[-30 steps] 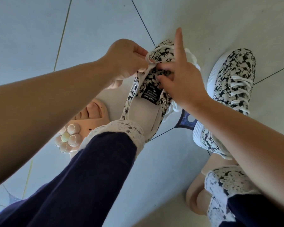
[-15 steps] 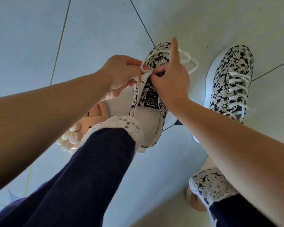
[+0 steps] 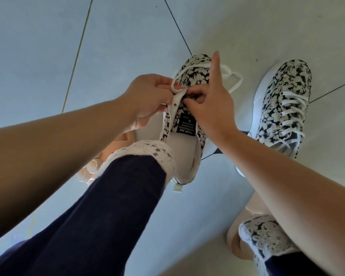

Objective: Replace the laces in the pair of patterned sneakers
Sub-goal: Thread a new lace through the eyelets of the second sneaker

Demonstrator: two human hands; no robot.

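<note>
Both hands have dropped slightly lower at frame centre since a second ago. Left hand (image 3: 147, 94) pinches the white lace (image 3: 230, 69) at the held sneaker (image 3: 193, 72)'s eyelet. Right hand (image 3: 211, 110) grips that sneaker, index finger raised. Laced sneaker (image 3: 283, 100) lies on the tiled floor (image 3: 48, 56), right of frame.

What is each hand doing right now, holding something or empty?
Left hand: pinches the white lace at the unlaced sneaker's eyelet edge.
Right hand: curled fingers pinch the same lace; index finger sticks straight out.
</note>
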